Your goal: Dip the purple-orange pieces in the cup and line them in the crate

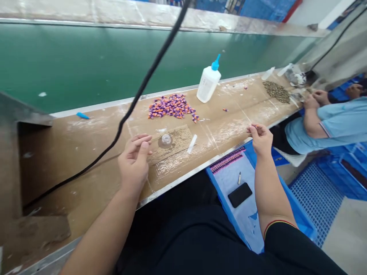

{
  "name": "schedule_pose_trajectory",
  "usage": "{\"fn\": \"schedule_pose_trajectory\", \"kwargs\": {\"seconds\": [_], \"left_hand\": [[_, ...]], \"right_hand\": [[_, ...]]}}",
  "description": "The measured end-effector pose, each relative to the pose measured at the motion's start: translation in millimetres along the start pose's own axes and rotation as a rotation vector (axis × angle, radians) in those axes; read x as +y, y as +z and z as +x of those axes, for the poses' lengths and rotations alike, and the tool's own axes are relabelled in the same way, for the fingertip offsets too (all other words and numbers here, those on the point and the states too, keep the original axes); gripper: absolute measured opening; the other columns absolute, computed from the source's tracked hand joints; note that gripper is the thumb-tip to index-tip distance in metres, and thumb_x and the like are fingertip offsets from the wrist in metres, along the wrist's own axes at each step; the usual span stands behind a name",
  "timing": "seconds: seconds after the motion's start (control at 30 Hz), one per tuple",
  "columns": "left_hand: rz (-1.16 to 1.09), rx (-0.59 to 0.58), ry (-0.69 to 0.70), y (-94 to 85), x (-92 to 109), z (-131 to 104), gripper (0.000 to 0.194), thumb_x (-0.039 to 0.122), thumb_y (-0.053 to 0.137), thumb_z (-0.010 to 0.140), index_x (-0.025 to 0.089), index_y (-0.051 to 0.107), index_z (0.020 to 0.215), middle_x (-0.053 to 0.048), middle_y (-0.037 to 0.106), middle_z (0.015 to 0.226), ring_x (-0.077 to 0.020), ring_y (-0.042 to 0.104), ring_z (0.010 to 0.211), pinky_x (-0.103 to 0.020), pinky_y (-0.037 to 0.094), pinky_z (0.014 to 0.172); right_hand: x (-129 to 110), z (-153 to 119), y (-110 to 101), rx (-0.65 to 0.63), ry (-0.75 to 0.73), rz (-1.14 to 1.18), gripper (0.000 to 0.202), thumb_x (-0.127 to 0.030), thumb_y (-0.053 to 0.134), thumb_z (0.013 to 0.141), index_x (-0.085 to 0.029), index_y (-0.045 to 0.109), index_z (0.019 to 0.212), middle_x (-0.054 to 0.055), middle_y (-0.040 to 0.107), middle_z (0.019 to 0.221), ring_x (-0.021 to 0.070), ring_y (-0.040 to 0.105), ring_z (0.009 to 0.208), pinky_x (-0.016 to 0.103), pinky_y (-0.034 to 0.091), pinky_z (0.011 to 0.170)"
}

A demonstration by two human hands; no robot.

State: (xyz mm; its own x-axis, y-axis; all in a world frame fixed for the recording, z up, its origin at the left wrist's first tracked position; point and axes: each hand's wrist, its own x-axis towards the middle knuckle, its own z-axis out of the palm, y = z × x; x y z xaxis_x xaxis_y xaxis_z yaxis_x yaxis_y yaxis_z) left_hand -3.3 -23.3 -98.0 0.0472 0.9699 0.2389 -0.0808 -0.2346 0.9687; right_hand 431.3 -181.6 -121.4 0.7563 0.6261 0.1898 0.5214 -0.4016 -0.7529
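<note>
My left hand (134,160) is over the workbench, its thumb and fingers drawn together. Whatever may be between them is too small or hidden to make out. Close to its fingertips, a small clear round dish (166,139) sits on a stained piece of cardboard (180,139). A white stick-like piece (192,144) lies across the cardboard's right end. At the bench's front edge, my right hand (260,139) pinches a tiny orange piece (257,126). Beyond both hands is a pile of small purple and orange pieces (172,106).
A white bottle with blue nozzle (208,84) stands behind the pile. A black cable (143,84) crosses the view. Below my right arm, a blue tray (223,198) holds rows of pieces and a black phone (240,194). A co-worker (329,114) sits at right beside brownish pieces (276,92).
</note>
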Motion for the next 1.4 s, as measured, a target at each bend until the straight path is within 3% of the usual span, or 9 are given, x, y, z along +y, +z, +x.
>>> {"fn": "schedule_pose_trajectory", "kwargs": {"seconds": [0.1, 0.17, 0.27, 0.43, 0.7, 0.93, 1.2, 1.3, 1.4], "left_hand": [[-0.052, 0.041, -0.006, 5.9, 2.3, 2.3, 0.02, 0.038, 0.088, 0.084, 0.02, 0.085, 0.093, -0.01, 0.074, 0.108, -0.0225, 0.071, 0.103, -0.023, 0.056, 0.061], [-0.041, 0.07, -0.023, 10.4, 4.3, 3.6, 0.019, 0.033, 0.09, 0.076, 0.019, 0.083, 0.087, -0.009, 0.075, 0.104, -0.0196, 0.07, 0.092, -0.023, 0.054, 0.058], [-0.018, 0.097, -0.033, 15.2, 5.1, 5.3, 0.025, 0.034, 0.09, 0.067, 0.017, 0.08, 0.083, -0.01, 0.074, 0.101, -0.0163, 0.066, 0.079, -0.024, 0.051, 0.055], [0.022, 0.123, -0.084, 15.8, 1.2, 6.9, 0.027, 0.036, 0.088, 0.064, 0.016, 0.077, 0.08, -0.009, 0.073, 0.098, -0.0161, 0.064, 0.076, -0.025, 0.049, 0.054], [0.059, 0.135, -0.075, 17.9, -0.5, 7.3, 0.027, 0.037, 0.087, 0.061, 0.017, 0.078, 0.077, -0.008, 0.073, 0.093, -0.016, 0.062, 0.073, -0.025, 0.046, 0.051], [0.109, 0.097, -0.022, 17.2, 0.8, 7.3, 0.03, 0.042, 0.089, 0.067, 0.016, 0.077, 0.078, -0.01, 0.073, 0.092, -0.0192, 0.066, 0.075, -0.028, 0.048, 0.051], [0.112, 0.07, -0.004, 16.4, -4.5, 8.2, 0.023, 0.038, 0.087, 0.071, 0.018, 0.08, 0.08, -0.008, 0.074, 0.091, -0.0195, 0.068, 0.079, -0.026, 0.049, 0.052], [0.104, 0.031, 0.021, 12.8, 0.1, 3.4, 0.013, 0.029, 0.083, 0.075, 0.02, 0.083, 0.085, -0.007, 0.076, 0.099, -0.0165, 0.068, 0.076, -0.027, 0.052, 0.056], [0.249, 0.052, 0.162, -11.7, 25.3, -17.8, 0.01, 0.027, 0.082, 0.077, 0.023, 0.083, 0.086, -0.006, 0.075, 0.097, -0.0176, 0.068, 0.075, -0.032, 0.057, 0.062]], "right_hand": [[49.6, -17.4, -42.5, -0.016, 0.251, -0.246, 0.043, -0.052, 0.056, 0.101, -0.015, 0.071, 0.117, 0.014, 0.083, 0.1, 0.0246, 0.081, 0.093, 0.036, 0.065, 0.084], [72.6, -32.1, -50.0, -0.093, 0.353, -0.339, 0.036, -0.047, 0.064, 0.099, -0.014, 0.074, 0.108, 0.012, 0.081, 0.085, 0.0242, 0.079, 0.081, 0.035, 0.065, 0.079], [93.0, -43.0, -40.4, -0.239, 0.472, -0.482, 0.028, -0.042, 0.073, 0.101, -0.014, 0.075, 0.103, 0.007, 0.079, 0.085, 0.02, 0.076, 0.079, 0.036, 0.064, 0.082], [105.0, -27.3, -22.1, -0.444, 0.525, -0.672, 0.031, -0.041, 0.073, 0.106, -0.016, 0.072, 0.123, 0.008, 0.075, 0.122, 0.0225, 0.075, 0.107, 0.043, 0.065, 0.095], [92.5, -3.9, -9.8, -0.588, 0.426, -0.839, 0.033, -0.04, 0.073, 0.106, -0.018, 0.07, 0.131, 0.011, 0.071, 0.133, 0.0244, 0.073, 0.115, 0.046, 0.064, 0.099], [68.8, -4.5, -9.1, -0.584, 0.123, -0.715, 0.032, -0.045, 0.072, 0.106, -0.018, 0.072, 0.124, 0.008, 0.075, 0.123, 0.0215, 0.074, 0.104, 0.041, 0.065, 0.092], [80.2, -8.5, -6.2, -0.55, 0.312, -0.805, 0.028, -0.04, 0.071, 0.107, -0.021, 0.072, 0.127, 0.009, 0.072, 0.131, 0.0222, 0.073, 0.11, 0.041, 0.065, 0.095], [73.7, -16.5, -18.3, -0.487, 0.171, -0.716, 0.032, -0.042, 0.072, 0.106, -0.018, 0.071, 0.127, 0.009, 0.073, 0.125, 0.0214, 0.074, 0.104, 0.04, 0.066, 0.09], [52.1, -20.0, -35.8, -0.388, -0.098, -0.531, 0.033, -0.048, 0.07, 0.107, -0.016, 0.072, 0.113, 0.004, 0.075, 0.102, 0.0154, 0.072, 0.083, 0.032, 0.064, 0.076]]}}
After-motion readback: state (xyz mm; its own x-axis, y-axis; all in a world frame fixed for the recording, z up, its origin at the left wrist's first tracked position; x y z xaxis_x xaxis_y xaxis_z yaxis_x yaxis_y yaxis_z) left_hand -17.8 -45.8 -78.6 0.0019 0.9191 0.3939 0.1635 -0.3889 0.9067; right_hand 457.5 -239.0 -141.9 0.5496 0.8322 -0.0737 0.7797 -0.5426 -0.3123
